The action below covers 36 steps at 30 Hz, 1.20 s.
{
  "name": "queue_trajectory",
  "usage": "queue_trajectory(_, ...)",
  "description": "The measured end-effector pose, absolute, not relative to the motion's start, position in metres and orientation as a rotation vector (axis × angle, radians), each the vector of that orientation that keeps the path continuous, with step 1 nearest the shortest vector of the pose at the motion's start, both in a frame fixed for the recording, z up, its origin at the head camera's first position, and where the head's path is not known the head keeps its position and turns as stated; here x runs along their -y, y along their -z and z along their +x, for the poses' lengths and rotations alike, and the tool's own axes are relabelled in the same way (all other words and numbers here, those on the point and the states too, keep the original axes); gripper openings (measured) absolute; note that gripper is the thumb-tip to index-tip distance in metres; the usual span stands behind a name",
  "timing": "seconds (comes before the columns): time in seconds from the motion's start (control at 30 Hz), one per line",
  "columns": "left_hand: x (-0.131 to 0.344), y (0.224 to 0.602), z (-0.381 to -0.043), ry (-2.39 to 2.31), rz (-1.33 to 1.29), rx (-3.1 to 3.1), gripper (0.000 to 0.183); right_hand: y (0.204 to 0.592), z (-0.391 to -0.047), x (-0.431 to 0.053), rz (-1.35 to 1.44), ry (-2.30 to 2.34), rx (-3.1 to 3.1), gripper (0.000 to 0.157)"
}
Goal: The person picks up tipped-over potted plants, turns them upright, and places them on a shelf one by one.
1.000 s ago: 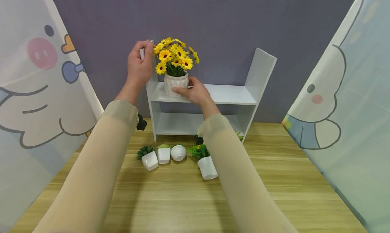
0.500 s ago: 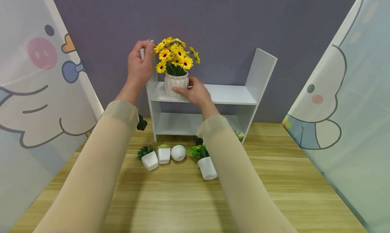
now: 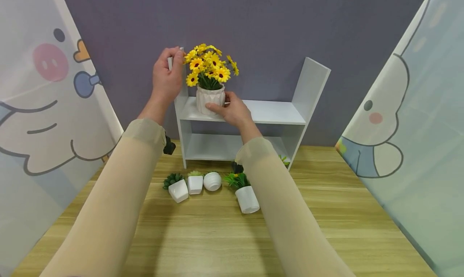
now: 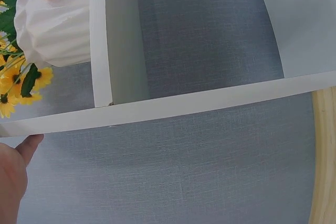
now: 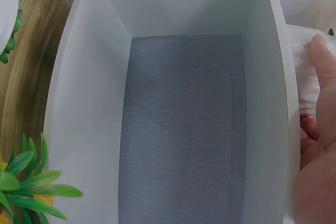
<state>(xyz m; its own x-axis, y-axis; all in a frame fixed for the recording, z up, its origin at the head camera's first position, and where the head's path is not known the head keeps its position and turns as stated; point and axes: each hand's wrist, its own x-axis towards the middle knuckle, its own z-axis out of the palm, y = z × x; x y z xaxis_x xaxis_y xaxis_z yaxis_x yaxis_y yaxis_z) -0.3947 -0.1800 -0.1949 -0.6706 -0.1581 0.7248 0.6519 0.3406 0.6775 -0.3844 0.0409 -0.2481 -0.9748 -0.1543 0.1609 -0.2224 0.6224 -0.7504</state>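
A white ribbed flowerpot (image 3: 208,100) with yellow daisy-like flowers (image 3: 210,65) stands upright at the left end of the upper board of a white shelf (image 3: 273,112). My right hand (image 3: 236,111) holds this pot from its right side, thumb across the front; the other fingers are partly hidden behind it. At the top of the shelf's left side panel, my left hand (image 3: 167,73) grips the panel edge between thumb and fingers, close beside the flowers. The left wrist view shows the pot (image 4: 55,24) against the upper board, with part of my left hand (image 4: 11,174) at the panel.
On the wooden table (image 3: 203,240) before the shelf lie several small white pots: a dark green succulent (image 3: 178,191), a square pot (image 3: 195,185), a round pot (image 3: 212,181) and a leafy plant's pot (image 3: 247,199). Green leaves (image 3: 284,161) show beyond my right sleeve. Printed curtains hang both sides.
The flowerpot and my right hand have shifted very slightly to the right in the view. Both hands keep the same hold.
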Motion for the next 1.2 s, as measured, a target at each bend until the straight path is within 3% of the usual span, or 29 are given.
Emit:
queue_trajectory(0.27, 0.179, 0.195, -0.393, 1.398, -0.442, 1.879, 0.035, 0.247, -0.379, -0.049, 0.347, -1.364, 2.716, 0.099)
queue_trajectory(0.53, 0.178, 0.195, -0.394, 1.376, -0.456, 1.878, 0.033, 0.247, -0.354, -0.081, 0.373, -1.508, 2.573, 0.086)
queue_trajectory(0.8, 0.178, 0.194, -0.395, 1.369, -0.44, 1.885, 0.036, 0.265, -0.311, -0.142, 0.488, -1.423, 2.61, 0.076)
queue_trajectory(1.2, 0.179, 0.195, -0.395, 1.366, -0.425, 1.891, 0.038, 0.323, -0.255, -0.237, 0.533, -1.271, 2.789, 0.062)
